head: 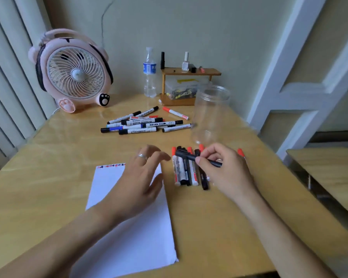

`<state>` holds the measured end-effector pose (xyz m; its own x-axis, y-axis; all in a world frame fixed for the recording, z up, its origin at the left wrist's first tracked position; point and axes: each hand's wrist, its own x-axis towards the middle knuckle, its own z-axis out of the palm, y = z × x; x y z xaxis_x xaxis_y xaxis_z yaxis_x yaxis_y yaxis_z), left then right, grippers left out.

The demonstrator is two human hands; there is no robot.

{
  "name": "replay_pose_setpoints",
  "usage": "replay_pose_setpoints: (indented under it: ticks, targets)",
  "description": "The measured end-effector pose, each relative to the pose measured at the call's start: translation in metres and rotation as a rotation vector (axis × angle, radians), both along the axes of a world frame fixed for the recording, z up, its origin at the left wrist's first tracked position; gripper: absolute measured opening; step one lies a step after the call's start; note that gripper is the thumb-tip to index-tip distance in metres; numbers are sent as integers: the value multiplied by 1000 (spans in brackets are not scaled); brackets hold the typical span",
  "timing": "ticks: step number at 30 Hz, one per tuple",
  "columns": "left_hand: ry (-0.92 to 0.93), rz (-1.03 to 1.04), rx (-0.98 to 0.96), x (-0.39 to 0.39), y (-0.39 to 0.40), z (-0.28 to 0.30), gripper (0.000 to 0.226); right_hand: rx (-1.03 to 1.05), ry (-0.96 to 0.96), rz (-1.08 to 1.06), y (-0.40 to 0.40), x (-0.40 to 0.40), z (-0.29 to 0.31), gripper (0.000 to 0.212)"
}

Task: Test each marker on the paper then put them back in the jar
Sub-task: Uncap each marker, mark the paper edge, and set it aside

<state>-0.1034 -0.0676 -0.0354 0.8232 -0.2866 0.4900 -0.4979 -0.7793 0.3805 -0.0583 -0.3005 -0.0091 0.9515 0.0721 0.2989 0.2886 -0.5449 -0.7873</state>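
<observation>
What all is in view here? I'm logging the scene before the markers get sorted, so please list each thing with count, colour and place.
black marker: one, black, in the right hand above the near row
near row of markers: several, red and black caps, right of the paper
far pile of markers: a dozen or so, mostly black caps, mid-table
jar: one, clear, holds nothing, right of the far pile
paper: one white sheet, small marks along its top edge
fan: one, pink, back left
water bottle: one, clear, by the wall
wooden shelf: one, brown, small bottles on top
left hand: open, over the paper
right hand: pinches the black marker
</observation>
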Motion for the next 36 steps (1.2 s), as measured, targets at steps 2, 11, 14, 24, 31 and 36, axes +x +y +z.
replay_pose_setpoints:
  ticks: [2, 11, 14, 24, 31, 36]
  targets:
    - [27, -140, 35, -5, -42, -1, 34, 7, -11, -79, -38, -9, -2, 13]
    - [221, -620, 149, 10, -226, -25, 43, 68, 81, -393, -198, -45, -15, 9]
    - [252, -635, 132, 26, -268, -34, 44, 47, 91, -498, -235, -52, -20, 5]
    - [240, -476, 229, 50, -316, -44, 56, -87, 429, -679, -335, -39, -105, 4]
    - [216, -465, 237, 50, -317, -45, 52, -204, 666, -720, -327, -34, -192, 17]
    - [210, -465, 233, 50, -317, -45, 49, -143, 635, -666, -328, -35, -204, 32]
